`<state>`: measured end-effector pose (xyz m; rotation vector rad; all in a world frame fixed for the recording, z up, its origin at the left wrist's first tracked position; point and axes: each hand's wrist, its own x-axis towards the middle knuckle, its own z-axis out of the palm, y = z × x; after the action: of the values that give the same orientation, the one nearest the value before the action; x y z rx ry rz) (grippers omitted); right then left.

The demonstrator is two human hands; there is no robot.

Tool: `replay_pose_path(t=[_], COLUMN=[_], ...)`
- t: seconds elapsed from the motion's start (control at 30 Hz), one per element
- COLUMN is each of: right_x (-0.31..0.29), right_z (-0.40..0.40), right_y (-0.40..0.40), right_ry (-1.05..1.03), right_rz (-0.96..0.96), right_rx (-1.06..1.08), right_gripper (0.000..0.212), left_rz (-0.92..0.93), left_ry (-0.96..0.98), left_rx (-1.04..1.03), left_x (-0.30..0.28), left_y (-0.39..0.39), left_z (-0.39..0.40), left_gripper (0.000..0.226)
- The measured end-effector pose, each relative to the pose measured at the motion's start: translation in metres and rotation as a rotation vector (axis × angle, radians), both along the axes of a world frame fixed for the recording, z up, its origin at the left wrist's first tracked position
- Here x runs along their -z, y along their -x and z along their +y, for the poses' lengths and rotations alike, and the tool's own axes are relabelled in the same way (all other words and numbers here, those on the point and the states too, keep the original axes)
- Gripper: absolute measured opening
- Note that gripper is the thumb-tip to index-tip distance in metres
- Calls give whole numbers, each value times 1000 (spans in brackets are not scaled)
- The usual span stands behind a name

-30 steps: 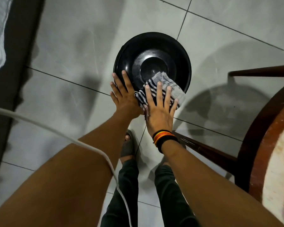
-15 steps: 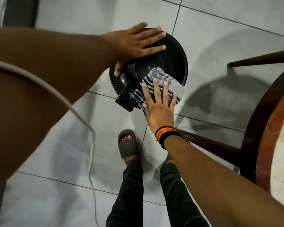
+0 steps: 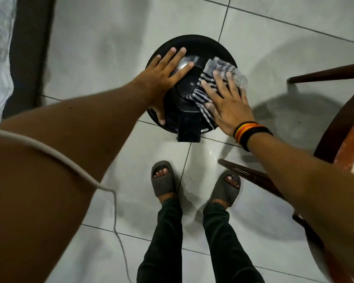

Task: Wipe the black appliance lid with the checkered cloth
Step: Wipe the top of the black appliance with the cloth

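The round black appliance lid [image 3: 184,103] lies on the tiled floor, its black latch tab [image 3: 189,129] pointing toward me. My left hand [image 3: 164,76] rests flat on the lid's left side, thumb hooked over the near rim. The grey checkered cloth [image 3: 223,68] is spread over the lid's right half. My right hand [image 3: 227,101], fingers spread, presses down on the cloth. A striped band sits on that wrist.
A dark wooden chair [image 3: 335,123] stands at the right, one leg reaching close to my right foot [image 3: 225,188]. My left foot [image 3: 164,178] is just below the lid. A white cable [image 3: 110,201] hangs across my left arm. A dark strip [image 3: 29,54] runs along the left.
The lid has been turned so its latch tab now points toward me. My left hand came down from the far rim to the left side. My right hand and cloth shifted to the right half.
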<state>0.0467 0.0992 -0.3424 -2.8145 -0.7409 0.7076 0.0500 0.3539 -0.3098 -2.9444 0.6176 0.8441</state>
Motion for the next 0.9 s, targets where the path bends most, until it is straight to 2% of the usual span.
replay_pose_path(t=[0.13,0.23,0.3,0.5,0.57,0.67,0.77,0.9], right_x=[-6,-6,-2,4,3,4,8,4], right_z=[24,44,51,25,26,39,39,33], right_y=[-31,-40,-33,48,93,136,131,73], right_ry=[-1,-9,-37,-45,-10,-26,-36,-132], right_rz=[39,49,26,-14,3,6,3,57], right_rx=[81,42,35,332,336,230,219,534], right_gripper=[60,61,60,59,66,74,68,60], left_rz=[-6,2,16,75,77,59,58,91], left_ry=[66,115,124,132,131,109,97,96], left_rx=[-326,-572,-666,-705,-705,-691,-684,-687], left_x=[5,9,11,12,13,16,17,16], left_y=[41,76,88,83,84,85,85,82], left_z=[-26,-46,-53,-57,-57,-55,-56,-56], left_gripper=[175,170,169,169,169,166,167,172])
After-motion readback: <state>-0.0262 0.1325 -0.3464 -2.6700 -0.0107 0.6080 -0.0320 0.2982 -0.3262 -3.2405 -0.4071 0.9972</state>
